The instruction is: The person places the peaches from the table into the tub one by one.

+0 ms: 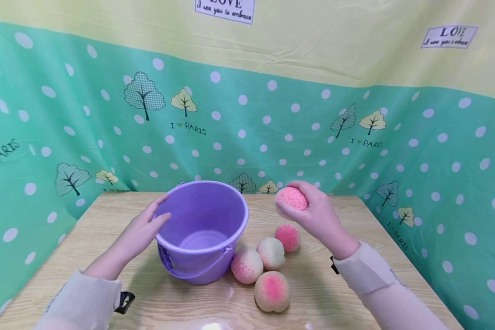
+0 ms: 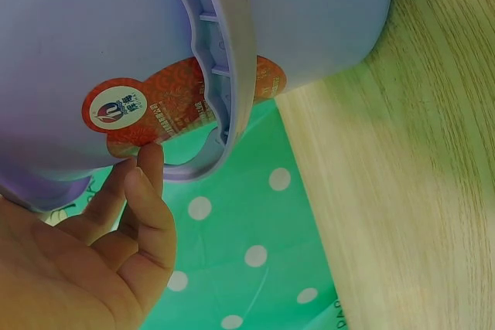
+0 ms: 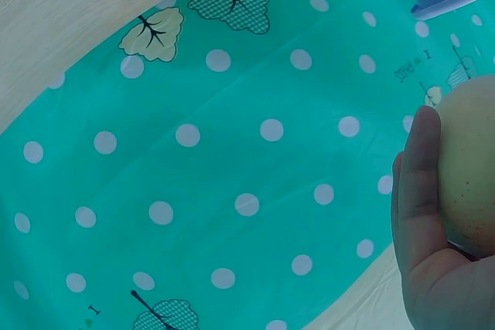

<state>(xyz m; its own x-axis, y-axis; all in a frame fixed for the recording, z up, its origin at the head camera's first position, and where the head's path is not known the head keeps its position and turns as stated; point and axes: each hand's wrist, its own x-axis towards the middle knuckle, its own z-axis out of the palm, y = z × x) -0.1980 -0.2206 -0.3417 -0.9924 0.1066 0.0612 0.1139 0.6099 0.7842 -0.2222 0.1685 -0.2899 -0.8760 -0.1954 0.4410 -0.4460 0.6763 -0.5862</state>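
A purple bucket (image 1: 204,243) stands upright on the wooden table, its handle hanging down the near side. My left hand (image 1: 142,229) grips its left rim, thumb over the inner side; in the left wrist view the other fingers (image 2: 155,214) curl against the outer wall by a red label (image 2: 166,106). Right of the bucket, my right hand (image 1: 313,208) holds a pink speckled peach (image 1: 292,198) above the table. The right wrist view shows this peach (image 3: 472,168) with its pale side, cupped by the fingers. Beneath, several peaches cluster by the bucket, including a pink-centred one (image 1: 272,291).
Other peaches in the cluster are a white-pink one (image 1: 247,266), a pale one (image 1: 271,253) and a deep pink one (image 1: 288,237). The wooden table (image 1: 334,293) meets a green dotted curtain (image 1: 264,119) at the back and sides.
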